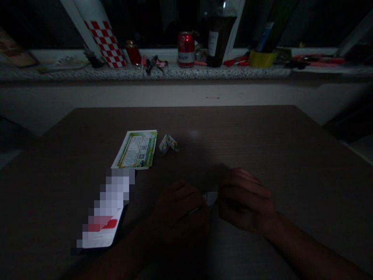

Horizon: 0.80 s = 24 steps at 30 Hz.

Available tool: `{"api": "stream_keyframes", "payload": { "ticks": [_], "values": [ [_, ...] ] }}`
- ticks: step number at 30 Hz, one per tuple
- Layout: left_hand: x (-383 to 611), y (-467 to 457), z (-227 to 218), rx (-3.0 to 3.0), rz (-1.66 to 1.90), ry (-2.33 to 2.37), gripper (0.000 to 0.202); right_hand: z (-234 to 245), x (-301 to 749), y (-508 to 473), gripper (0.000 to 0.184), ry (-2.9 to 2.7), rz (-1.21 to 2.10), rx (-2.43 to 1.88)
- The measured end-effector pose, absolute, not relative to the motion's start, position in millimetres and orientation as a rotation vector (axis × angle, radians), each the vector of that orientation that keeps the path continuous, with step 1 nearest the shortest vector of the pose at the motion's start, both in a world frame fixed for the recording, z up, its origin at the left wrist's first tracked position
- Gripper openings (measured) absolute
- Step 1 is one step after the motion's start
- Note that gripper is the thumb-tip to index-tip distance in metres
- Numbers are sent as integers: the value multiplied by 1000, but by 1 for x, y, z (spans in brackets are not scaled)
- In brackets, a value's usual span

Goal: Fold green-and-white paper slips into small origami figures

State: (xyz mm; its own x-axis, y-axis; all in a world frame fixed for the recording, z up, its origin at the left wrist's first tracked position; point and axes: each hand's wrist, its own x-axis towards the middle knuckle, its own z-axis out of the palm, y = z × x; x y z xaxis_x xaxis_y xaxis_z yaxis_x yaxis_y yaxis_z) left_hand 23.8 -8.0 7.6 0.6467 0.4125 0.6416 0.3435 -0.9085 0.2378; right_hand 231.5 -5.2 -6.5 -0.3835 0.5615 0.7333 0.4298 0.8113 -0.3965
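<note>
Between my two hands a small pale piece of paper point(211, 197) shows, its ends covered by my fingers. My left hand point(181, 212) is closed at its left side, fingers curled and in deep shadow. At the other side my right hand point(246, 199) pinches the paper, with the fingertips bent down over it. Farther back on the table lies a small folded paper piece point(164, 144) with a printed pattern, bent into two peaks. Left of that is a stack of green-and-white printed sheets point(135, 151).
A lit phone point(106, 237), its screen partly pixelated, lies on the brown table point(233, 124) near my left forearm. Behind the table, a stone sill point(163, 74) carries a red can point(186, 49), a dark bottle point(219, 42), a checkered cylinder point(106, 42) and a yellow tape roll point(262, 59).
</note>
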Motion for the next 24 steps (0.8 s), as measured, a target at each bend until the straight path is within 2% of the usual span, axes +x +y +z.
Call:
{"api": "stream_keyframes", "payload": {
  "ticks": [16, 24],
  "values": [
    [19, -7, 17, 2750, 1209, 790, 8, -1, 246, 1, 14, -1922, 162, -868],
    [26, -12, 10, 2770, 1250, 828, 6, -2, 221, -12, 6, -1937, 452, -790]
  ]
}}
